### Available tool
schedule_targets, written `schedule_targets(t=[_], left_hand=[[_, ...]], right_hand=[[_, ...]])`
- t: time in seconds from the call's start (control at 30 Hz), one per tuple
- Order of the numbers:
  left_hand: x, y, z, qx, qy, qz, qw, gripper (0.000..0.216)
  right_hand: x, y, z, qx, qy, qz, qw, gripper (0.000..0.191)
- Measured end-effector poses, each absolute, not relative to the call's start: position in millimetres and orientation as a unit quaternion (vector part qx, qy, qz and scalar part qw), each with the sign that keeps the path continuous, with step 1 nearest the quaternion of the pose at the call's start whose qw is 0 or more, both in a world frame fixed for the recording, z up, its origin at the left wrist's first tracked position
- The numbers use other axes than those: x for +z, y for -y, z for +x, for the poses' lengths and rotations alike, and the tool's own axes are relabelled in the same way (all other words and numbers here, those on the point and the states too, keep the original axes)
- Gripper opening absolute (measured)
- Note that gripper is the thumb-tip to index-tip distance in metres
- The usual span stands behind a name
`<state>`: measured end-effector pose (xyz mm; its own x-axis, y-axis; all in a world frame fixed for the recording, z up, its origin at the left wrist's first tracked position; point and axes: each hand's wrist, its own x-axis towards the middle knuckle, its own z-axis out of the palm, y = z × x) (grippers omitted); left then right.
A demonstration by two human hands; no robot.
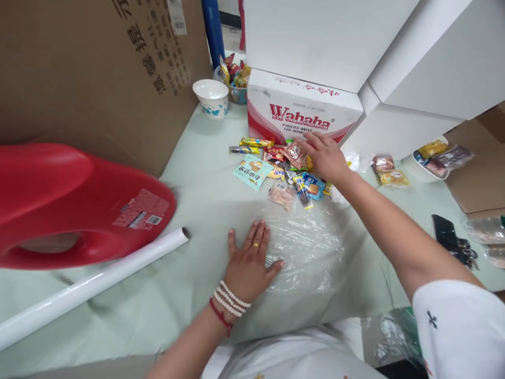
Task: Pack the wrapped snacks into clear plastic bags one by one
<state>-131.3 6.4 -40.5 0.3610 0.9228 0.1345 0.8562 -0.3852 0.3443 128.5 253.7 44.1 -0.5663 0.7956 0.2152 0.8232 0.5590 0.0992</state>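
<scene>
My left hand (249, 263) lies flat with spread fingers on the left side of a clear plastic bag (305, 247) on the table. Beyond the bag is a pile of small wrapped snacks, among them a light-blue packet (252, 171), a blue packet (313, 185), a pink see-through packet (281, 195) and a reddish-brown packet (295, 155). Over the right side of this pile reaches my right hand (324, 158), its fingers stretched out beside the reddish-brown packet. The undersides of its fingers are hidden, and I cannot tell whether they touch a packet.
Behind the snacks stands a Wahaha water box (303, 110). A paper bowl (212, 97) and a snack-filled tub (238, 93) are at back left. A red plastic container (79, 205) and a white roll (98, 284) lie left. Another snack bowl (424, 171) and black clips (453, 243) sit right.
</scene>
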Motion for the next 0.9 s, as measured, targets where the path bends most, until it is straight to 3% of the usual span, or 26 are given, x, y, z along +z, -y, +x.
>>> schedule_targets(t=[0.13, 0.27, 0.37, 0.47, 0.57, 0.63, 0.73, 0.83, 0.9], left_hand=[[-40.3, 2.6, -131.0, 0.157, -0.548, 0.814, 0.111, 0.078], [-40.6, 23.5, -123.7, 0.153, -0.551, 0.813, 0.113, 0.074], [-39.8, 35.9, -119.0, 0.150, -0.551, 0.811, 0.125, 0.075], [-39.1, 40.2, -118.2, 0.145, -0.548, 0.813, 0.135, 0.082], [-38.7, 39.9, -118.6, 0.131, -0.545, 0.817, 0.132, 0.092], [-38.2, 39.4, -118.2, 0.120, -0.547, 0.819, 0.126, 0.098], [-37.5, 38.9, -116.3, 0.104, -0.550, 0.820, 0.117, 0.105], [-37.5, 38.4, -114.3, 0.091, -0.554, 0.820, 0.114, 0.112], [-38.4, 38.2, -113.6, 0.091, -0.561, 0.815, 0.113, 0.112]], right_hand=[[42.3, -298.2, 110.6, -0.055, 0.918, -0.392, 0.000, 0.044], [64.8, -267.1, 126.9, 0.026, 0.880, -0.452, 0.140, 0.054], [82.2, -215.8, 144.8, 0.215, 0.846, -0.439, 0.214, 0.051], [80.3, -163.8, 153.1, 0.454, 0.819, -0.336, 0.100, 0.041], [60.3, -124.6, 145.5, 0.556, 0.791, -0.254, -0.031, 0.043], [46.2, -107.0, 136.3, 0.506, 0.812, -0.284, -0.050, 0.046], [34.0, -86.9, 128.1, 0.301, 0.869, -0.393, 0.008, 0.053], [27.6, -68.0, 130.0, 0.183, 0.915, -0.357, 0.039, 0.069], [21.7, -56.7, 132.8, 0.170, 0.931, -0.322, 0.026, 0.065]])
